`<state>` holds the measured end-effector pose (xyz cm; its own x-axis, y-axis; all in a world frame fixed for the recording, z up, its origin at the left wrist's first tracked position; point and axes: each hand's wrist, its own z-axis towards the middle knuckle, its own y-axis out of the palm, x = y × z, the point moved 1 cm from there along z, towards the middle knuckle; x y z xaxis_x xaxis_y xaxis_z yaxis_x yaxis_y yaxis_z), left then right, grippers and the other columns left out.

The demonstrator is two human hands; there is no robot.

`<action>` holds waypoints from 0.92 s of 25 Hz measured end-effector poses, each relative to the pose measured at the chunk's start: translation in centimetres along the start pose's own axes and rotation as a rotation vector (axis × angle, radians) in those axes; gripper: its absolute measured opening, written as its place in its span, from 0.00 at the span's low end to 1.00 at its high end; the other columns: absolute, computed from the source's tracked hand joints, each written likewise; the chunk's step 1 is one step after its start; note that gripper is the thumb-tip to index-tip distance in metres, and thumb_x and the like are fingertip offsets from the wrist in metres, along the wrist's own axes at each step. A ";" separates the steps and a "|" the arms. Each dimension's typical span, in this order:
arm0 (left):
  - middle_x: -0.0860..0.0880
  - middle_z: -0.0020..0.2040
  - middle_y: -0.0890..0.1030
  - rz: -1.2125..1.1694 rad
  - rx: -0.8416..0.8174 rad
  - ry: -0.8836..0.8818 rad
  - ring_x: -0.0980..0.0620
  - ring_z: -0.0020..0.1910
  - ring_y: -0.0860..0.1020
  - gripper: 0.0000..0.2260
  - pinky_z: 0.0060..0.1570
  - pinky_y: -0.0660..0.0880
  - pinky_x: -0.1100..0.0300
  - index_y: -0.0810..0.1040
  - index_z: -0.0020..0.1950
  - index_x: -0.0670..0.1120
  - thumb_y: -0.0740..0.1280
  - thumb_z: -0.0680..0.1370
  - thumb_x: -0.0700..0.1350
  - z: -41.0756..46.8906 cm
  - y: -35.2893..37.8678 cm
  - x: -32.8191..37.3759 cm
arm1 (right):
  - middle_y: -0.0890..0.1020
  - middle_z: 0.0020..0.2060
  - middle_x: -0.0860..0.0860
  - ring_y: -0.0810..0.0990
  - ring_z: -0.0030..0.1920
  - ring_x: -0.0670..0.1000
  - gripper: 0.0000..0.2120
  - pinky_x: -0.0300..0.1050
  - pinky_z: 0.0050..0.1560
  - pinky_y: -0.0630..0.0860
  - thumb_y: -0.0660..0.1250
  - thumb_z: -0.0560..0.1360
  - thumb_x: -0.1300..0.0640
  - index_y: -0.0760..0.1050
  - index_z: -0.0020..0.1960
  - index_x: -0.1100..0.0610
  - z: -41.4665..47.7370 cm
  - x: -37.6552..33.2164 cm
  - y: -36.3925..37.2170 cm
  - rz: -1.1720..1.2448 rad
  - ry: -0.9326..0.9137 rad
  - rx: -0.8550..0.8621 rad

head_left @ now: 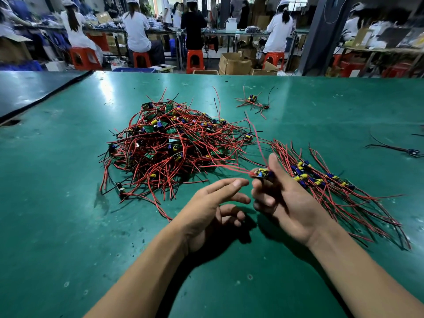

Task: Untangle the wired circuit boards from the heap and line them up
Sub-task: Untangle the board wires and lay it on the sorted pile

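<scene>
With the fingers (263, 198) of the right hand (291, 203), pinched a small circuit board (262, 173) at the tips, under the raised thumb, palm turned toward the camera. Held it above the table (68, 203), its red wires (229, 167) trailing left toward the heap (169, 143). Hovered the left hand (213, 212) just beside, fingers (229, 183) loosely spread and grasping nothing, forefinger stretched close to the board; could not tell whether touching. Angled both forearms inward from the near edge. Had the tangled heap of boards and red wires left of centre, apart from both hands, and a lined-up row (321, 177) just right of the right hand, wires lying roughly parallel. Saw a small cluster (252, 101) farther back and a lone board (413, 152) at the far right edge.
</scene>
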<state>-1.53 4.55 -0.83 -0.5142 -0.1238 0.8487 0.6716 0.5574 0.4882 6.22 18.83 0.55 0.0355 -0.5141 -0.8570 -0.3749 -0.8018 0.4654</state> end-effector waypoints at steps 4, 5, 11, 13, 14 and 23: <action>0.45 0.40 0.80 -0.045 -0.024 -0.008 0.51 0.27 0.76 0.14 0.26 0.73 0.63 0.79 0.58 0.41 0.66 0.77 0.49 0.2 0.2 -0.2 | 0.73 0.25 0.45 0.65 0.21 0.42 0.18 0.34 0.26 0.57 0.68 0.70 0.38 0.82 0.37 0.52 -0.8 0.0 0.0 -0.114 0.109 -0.188; 0.44 0.41 0.80 -0.035 -0.037 -0.024 0.51 0.26 0.76 0.16 0.26 0.72 0.62 0.78 0.57 0.41 0.67 0.77 0.52 0.1 0.2 -0.2 | 0.73 0.26 0.46 0.66 0.21 0.41 0.17 0.32 0.24 0.60 0.70 0.68 0.39 0.83 0.37 0.52 -0.9 0.0 0.0 -0.122 0.122 -0.191; 0.42 0.42 0.84 0.034 -0.055 0.018 0.49 0.27 0.81 0.16 0.27 0.76 0.61 0.74 0.54 0.42 0.73 0.70 0.44 -0.1 0.0 -0.2 | 0.78 0.33 0.51 0.75 0.29 0.48 0.21 0.38 0.29 0.73 0.81 0.62 0.39 0.84 0.46 0.53 -0.4 0.9 0.1 -0.162 0.096 -0.143; 0.42 0.40 0.83 0.071 0.023 0.073 0.48 0.27 0.81 0.18 0.27 0.76 0.61 0.74 0.54 0.42 0.75 0.68 0.43 0.2 0.0 -0.3 | 0.81 0.38 0.54 0.80 0.33 0.50 0.21 0.43 0.32 0.78 0.84 0.61 0.47 0.83 0.49 0.56 -0.3 1.0 0.1 -0.120 0.054 -0.183; 0.42 0.38 0.83 0.103 0.061 0.109 0.48 0.28 0.80 0.19 0.28 0.75 0.61 0.74 0.54 0.42 0.77 0.67 0.42 0.4 0.0 -0.4 | 0.83 0.39 0.53 0.81 0.34 0.49 0.18 0.43 0.32 0.79 0.83 0.62 0.50 0.84 0.48 0.54 -0.3 1.1 0.0 -0.151 0.030 -0.176; 0.49 0.30 0.78 0.436 0.165 0.303 0.48 0.29 0.75 0.20 0.32 0.73 0.61 0.76 0.62 0.43 0.73 0.72 0.32 0.7 -0.2 -1.2 | 0.77 0.32 0.49 0.71 0.28 0.45 0.11 0.36 0.26 0.66 0.65 0.81 0.53 0.85 0.50 0.55 0.6 0.8 -1.2 -0.415 -0.097 0.059</action>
<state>-1.39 5.14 -2.12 -0.0148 -0.0702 0.9974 0.6828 0.7281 0.0613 6.17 19.59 -0.82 0.1080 -0.1186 -0.9870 -0.3998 -0.9142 0.0661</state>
